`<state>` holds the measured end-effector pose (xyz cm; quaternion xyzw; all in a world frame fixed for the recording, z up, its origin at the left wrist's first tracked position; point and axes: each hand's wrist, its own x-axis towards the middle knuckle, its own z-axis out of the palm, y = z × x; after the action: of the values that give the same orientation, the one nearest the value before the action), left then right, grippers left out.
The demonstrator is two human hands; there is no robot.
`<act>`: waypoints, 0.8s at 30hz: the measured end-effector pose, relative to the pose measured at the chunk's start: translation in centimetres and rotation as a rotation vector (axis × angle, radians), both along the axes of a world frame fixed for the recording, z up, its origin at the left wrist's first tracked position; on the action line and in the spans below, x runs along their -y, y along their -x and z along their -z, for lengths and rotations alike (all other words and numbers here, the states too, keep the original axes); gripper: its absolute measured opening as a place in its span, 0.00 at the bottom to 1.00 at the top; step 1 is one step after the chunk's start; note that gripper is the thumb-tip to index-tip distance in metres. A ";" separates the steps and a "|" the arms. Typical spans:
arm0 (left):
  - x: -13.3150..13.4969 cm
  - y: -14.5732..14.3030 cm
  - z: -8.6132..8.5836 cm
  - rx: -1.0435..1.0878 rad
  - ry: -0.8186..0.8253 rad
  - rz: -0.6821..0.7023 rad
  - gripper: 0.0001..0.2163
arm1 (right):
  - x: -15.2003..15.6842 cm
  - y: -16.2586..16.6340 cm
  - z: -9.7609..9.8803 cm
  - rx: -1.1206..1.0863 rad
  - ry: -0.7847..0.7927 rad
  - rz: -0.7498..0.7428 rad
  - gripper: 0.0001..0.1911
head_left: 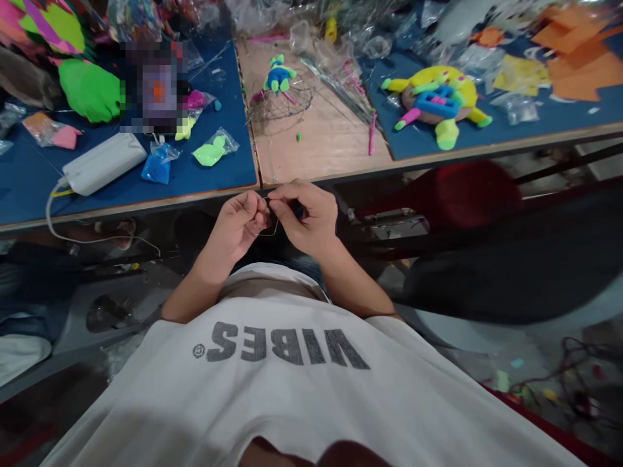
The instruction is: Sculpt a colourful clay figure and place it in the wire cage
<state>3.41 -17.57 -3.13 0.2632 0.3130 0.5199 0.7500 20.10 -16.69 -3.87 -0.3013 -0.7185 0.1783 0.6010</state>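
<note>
Centre of frame, just below the table edge: both hands are drawn close together, knuckles almost meeting.

Left hand (238, 224): fingers curled in, thumb and forefinger pinched on one end of a thin dark bent wire (274, 228).

Right hand (307, 217): fingertips pinched on the same wire from the other side. The wire loops down in the small gap between the two hands, over the lap and clear of the table. Its ends are hidden in the fingers.

Lower frame: white cotton T-shirt with grey lettering (287, 344), forearms coming out from it.

Upper centre: bare wooden tabletop strip (331, 139). On it stands a small blue-and-green clay figure (279, 74) inside a round tangle of thin wire mesh (281, 107), with a pink stick (372, 133) to its right.

Upper left: blue table mat (29, 188) carrying a white oblong box with a cable (104, 163), a clear bag of blue clay (156, 167) and a clear bag of light green clay (213, 150).

Upper right: large yellow clay creature with a blue panel (438, 100), with orange paper sheets (579, 58) beyond it.

Right of the hands: dark red chair seat (462, 194), under the table edge.
</note>
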 end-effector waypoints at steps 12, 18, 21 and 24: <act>0.5 -0.1 1.3 0.087 0.012 0.041 0.16 | 0.4 0.8 1.1 0.038 -0.005 0.039 0.08; 0.4 0.3 1.5 0.011 0.000 0.025 0.13 | -0.3 -0.1 1.9 0.193 0.017 0.079 0.08; 0.4 0.5 1.2 -0.069 -0.026 -0.003 0.09 | -0.8 -0.5 2.4 0.273 -0.048 0.186 0.07; 0.4 0.9 1.4 -0.095 -0.030 0.019 0.10 | -1.1 -0.6 2.7 0.346 -0.099 0.216 0.06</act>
<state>2.56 -17.97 -4.53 0.3016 0.3380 0.5044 0.7351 20.68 -15.62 -6.58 -0.3731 -0.7824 0.0229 0.4981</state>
